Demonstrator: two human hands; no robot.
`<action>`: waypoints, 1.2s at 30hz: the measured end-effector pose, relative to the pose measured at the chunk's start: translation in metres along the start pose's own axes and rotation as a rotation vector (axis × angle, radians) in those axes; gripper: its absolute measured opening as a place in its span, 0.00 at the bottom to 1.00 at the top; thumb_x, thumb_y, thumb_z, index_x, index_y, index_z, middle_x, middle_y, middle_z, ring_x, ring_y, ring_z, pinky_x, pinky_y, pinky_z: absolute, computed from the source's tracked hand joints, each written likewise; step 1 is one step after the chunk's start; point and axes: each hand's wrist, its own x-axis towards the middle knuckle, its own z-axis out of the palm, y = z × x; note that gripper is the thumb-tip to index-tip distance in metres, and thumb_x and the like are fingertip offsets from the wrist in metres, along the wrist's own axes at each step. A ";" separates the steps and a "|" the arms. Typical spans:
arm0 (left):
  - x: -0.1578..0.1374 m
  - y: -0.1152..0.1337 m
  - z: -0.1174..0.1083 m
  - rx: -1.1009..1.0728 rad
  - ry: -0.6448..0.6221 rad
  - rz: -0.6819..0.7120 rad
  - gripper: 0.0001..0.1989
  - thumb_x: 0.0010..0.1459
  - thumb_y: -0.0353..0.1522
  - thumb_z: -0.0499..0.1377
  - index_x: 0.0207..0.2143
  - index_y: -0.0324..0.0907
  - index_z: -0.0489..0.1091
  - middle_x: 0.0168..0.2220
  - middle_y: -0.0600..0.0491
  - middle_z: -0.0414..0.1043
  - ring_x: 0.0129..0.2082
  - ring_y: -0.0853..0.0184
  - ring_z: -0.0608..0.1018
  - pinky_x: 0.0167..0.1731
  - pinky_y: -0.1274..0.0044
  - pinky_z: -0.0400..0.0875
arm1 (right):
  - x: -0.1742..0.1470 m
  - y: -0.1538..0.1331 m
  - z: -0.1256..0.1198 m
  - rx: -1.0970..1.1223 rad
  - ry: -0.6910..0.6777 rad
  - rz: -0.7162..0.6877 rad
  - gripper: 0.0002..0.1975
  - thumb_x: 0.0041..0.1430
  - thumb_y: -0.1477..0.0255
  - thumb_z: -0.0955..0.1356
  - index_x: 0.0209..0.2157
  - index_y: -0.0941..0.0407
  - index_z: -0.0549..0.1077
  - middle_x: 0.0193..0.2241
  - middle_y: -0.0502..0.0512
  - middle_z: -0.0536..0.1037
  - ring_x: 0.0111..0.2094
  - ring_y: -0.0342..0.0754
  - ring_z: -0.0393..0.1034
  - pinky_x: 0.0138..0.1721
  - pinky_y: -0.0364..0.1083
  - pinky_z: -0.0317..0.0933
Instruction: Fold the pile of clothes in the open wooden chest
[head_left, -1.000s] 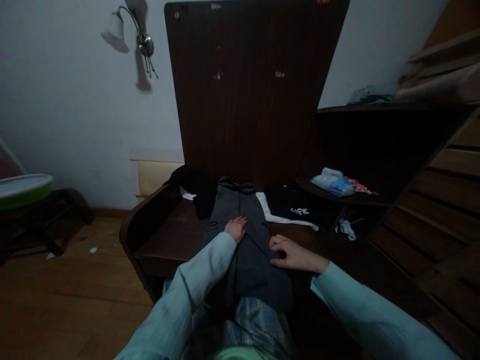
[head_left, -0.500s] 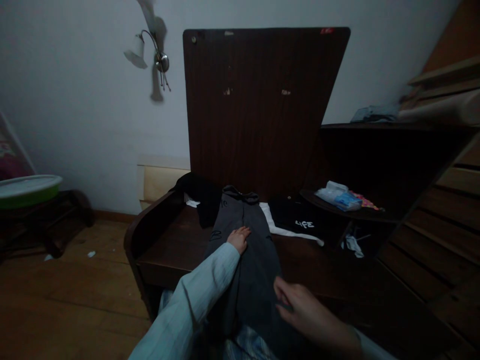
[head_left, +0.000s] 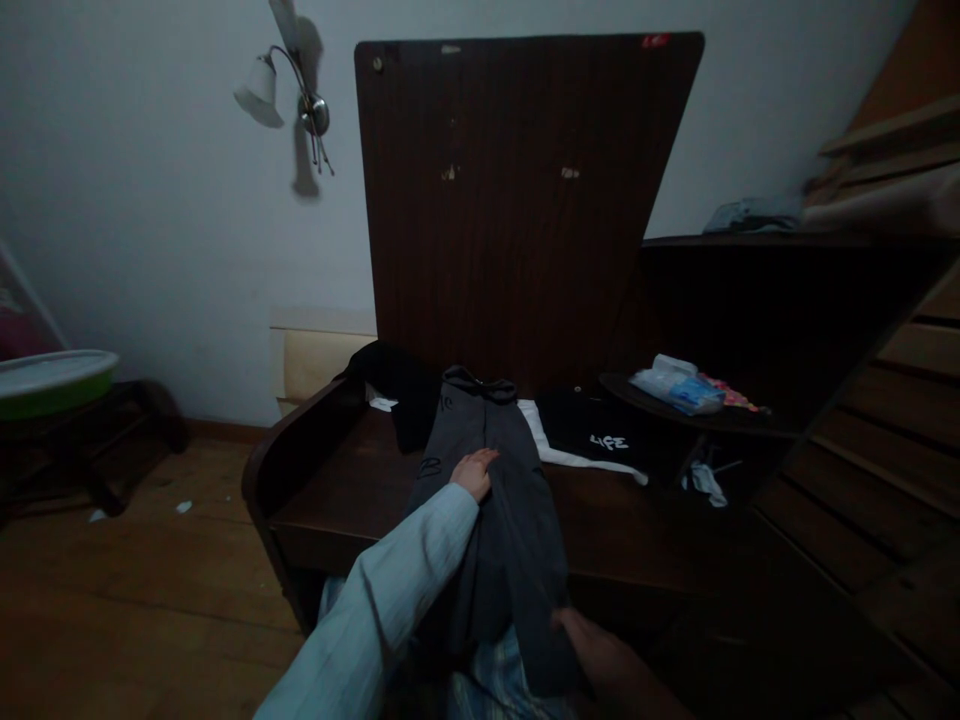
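Dark grey trousers [head_left: 517, 500] with black lettering lie lengthwise on a dark wooden desk [head_left: 337, 490], the waistband toward the back panel and the legs hanging over the front edge toward me. My left hand [head_left: 474, 475] lies flat on the middle of the trousers, its fingers stretched out. Low at the right, my right hand [head_left: 600, 645], slightly blurred, is closed on the outer edge of one trouser leg near its lower end. That leg looks drawn taut.
Black garments lie on both sides: a bundle [head_left: 390, 370] at left, a piece with white lettering [head_left: 581, 425] at right over white cloth. A corner shelf holds a plastic packet [head_left: 679, 385]. A wall lamp [head_left: 311, 115] and green basin [head_left: 60, 380] are left.
My right hand has moved down toward me and now grips the trouser leg, which is pulled straighter. My left hand stays on the trousers. The view has shifted slightly.
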 end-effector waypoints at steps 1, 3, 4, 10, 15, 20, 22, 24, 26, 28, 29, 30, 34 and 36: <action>0.000 0.000 0.000 -0.005 0.004 -0.001 0.19 0.57 0.32 0.44 0.50 0.41 0.62 0.53 0.51 0.62 0.54 0.67 0.61 0.53 0.74 0.55 | 0.000 0.000 0.004 0.009 0.004 -0.004 0.23 0.37 0.81 0.61 0.40 0.56 0.65 0.41 0.60 0.71 0.43 0.51 0.64 0.43 0.45 0.56; 0.001 -0.002 0.002 -0.011 0.008 -0.002 0.19 0.57 0.32 0.45 0.50 0.40 0.63 0.52 0.51 0.63 0.54 0.67 0.62 0.53 0.73 0.55 | 0.001 -0.006 0.008 0.014 -0.022 -0.040 0.19 0.38 0.82 0.60 0.36 0.56 0.66 0.37 0.57 0.71 0.39 0.49 0.65 0.41 0.43 0.57; 0.001 -0.003 0.003 -0.011 0.009 0.001 0.18 0.57 0.32 0.46 0.49 0.40 0.63 0.52 0.51 0.63 0.54 0.67 0.62 0.53 0.73 0.55 | 0.002 -0.012 0.008 0.019 -0.058 -0.084 0.16 0.39 0.81 0.60 0.34 0.56 0.66 0.35 0.56 0.72 0.37 0.48 0.65 0.38 0.42 0.58; 0.006 -0.015 0.007 -0.048 0.070 0.095 0.19 0.46 0.19 0.51 0.40 0.41 0.69 0.47 0.51 0.67 0.50 0.68 0.66 0.50 0.75 0.58 | 0.006 -0.046 -0.033 0.156 -0.189 -0.308 0.08 0.51 0.69 0.62 0.34 0.54 0.70 0.28 0.50 0.73 0.28 0.41 0.65 0.31 0.38 0.58; 0.004 -0.017 0.003 -0.072 0.248 0.056 0.15 0.42 0.17 0.51 0.25 0.41 0.72 0.39 0.51 0.68 0.43 0.66 0.67 0.46 0.73 0.61 | 0.049 -0.017 -0.082 0.257 0.168 -0.061 0.12 0.53 0.64 0.60 0.31 0.56 0.69 0.21 0.49 0.69 0.24 0.41 0.63 0.25 0.39 0.55; 0.001 -0.014 0.002 -0.114 0.341 -0.018 0.12 0.44 0.18 0.51 0.23 0.40 0.70 0.34 0.52 0.64 0.38 0.68 0.68 0.41 0.76 0.63 | 0.110 0.036 -0.089 0.443 0.341 0.221 0.12 0.46 0.64 0.65 0.32 0.57 0.66 0.21 0.46 0.68 0.19 0.39 0.62 0.21 0.40 0.55; 0.001 -0.012 0.001 -0.163 0.333 -0.059 0.13 0.45 0.18 0.49 0.24 0.40 0.70 0.31 0.53 0.63 0.34 0.70 0.69 0.39 0.78 0.63 | 0.124 0.045 -0.085 0.544 0.225 0.309 0.14 0.44 0.62 0.66 0.30 0.57 0.66 0.20 0.46 0.68 0.17 0.39 0.61 0.18 0.39 0.52; 0.002 -0.011 0.000 -0.193 0.303 -0.097 0.14 0.46 0.18 0.48 0.24 0.40 0.69 0.30 0.53 0.63 0.33 0.71 0.69 0.38 0.79 0.63 | 0.129 0.045 -0.082 0.614 0.108 0.300 0.15 0.41 0.60 0.67 0.25 0.58 0.67 0.18 0.46 0.68 0.17 0.39 0.61 0.18 0.40 0.52; 0.003 -0.009 -0.001 -0.195 0.270 -0.125 0.13 0.47 0.20 0.47 0.25 0.40 0.69 0.29 0.53 0.64 0.33 0.70 0.69 0.39 0.78 0.62 | 0.127 0.040 -0.079 0.682 0.047 0.228 0.16 0.37 0.60 0.69 0.22 0.58 0.67 0.18 0.47 0.69 0.20 0.41 0.63 0.22 0.41 0.56; 0.004 -0.009 -0.001 -0.191 0.244 -0.137 0.12 0.49 0.22 0.47 0.25 0.40 0.69 0.28 0.53 0.65 0.33 0.69 0.70 0.39 0.77 0.62 | 0.121 0.034 -0.077 0.768 0.057 0.174 0.16 0.34 0.61 0.70 0.23 0.58 0.68 0.22 0.49 0.72 0.26 0.44 0.67 0.30 0.43 0.59; 0.004 -0.009 -0.001 -0.192 0.235 -0.136 0.11 0.49 0.23 0.48 0.25 0.40 0.69 0.27 0.53 0.66 0.33 0.68 0.70 0.38 0.77 0.62 | 0.117 0.031 -0.076 0.810 0.082 0.168 0.17 0.34 0.61 0.70 0.25 0.58 0.68 0.24 0.50 0.73 0.29 0.45 0.68 0.32 0.44 0.60; 0.004 -0.009 -0.001 -0.195 0.228 -0.131 0.10 0.49 0.24 0.49 0.26 0.40 0.69 0.27 0.54 0.66 0.32 0.68 0.70 0.37 0.77 0.62 | 0.112 0.028 -0.074 0.847 0.109 0.173 0.18 0.35 0.60 0.70 0.27 0.57 0.67 0.25 0.50 0.74 0.30 0.46 0.68 0.34 0.44 0.60; 0.006 -0.013 0.002 -0.206 0.192 -0.106 0.10 0.46 0.24 0.52 0.31 0.41 0.69 0.26 0.57 0.67 0.29 0.71 0.69 0.33 0.80 0.63 | 0.088 0.019 -0.057 0.951 0.102 0.166 0.19 0.41 0.58 0.68 0.34 0.54 0.63 0.28 0.50 0.74 0.31 0.47 0.70 0.33 0.46 0.62; 0.006 -0.015 0.004 -0.200 0.185 -0.098 0.12 0.46 0.24 0.52 0.32 0.42 0.69 0.26 0.57 0.66 0.28 0.71 0.69 0.32 0.81 0.63 | 0.073 0.018 -0.045 0.972 0.075 0.090 0.21 0.44 0.58 0.67 0.37 0.54 0.62 0.32 0.52 0.74 0.33 0.47 0.70 0.37 0.48 0.62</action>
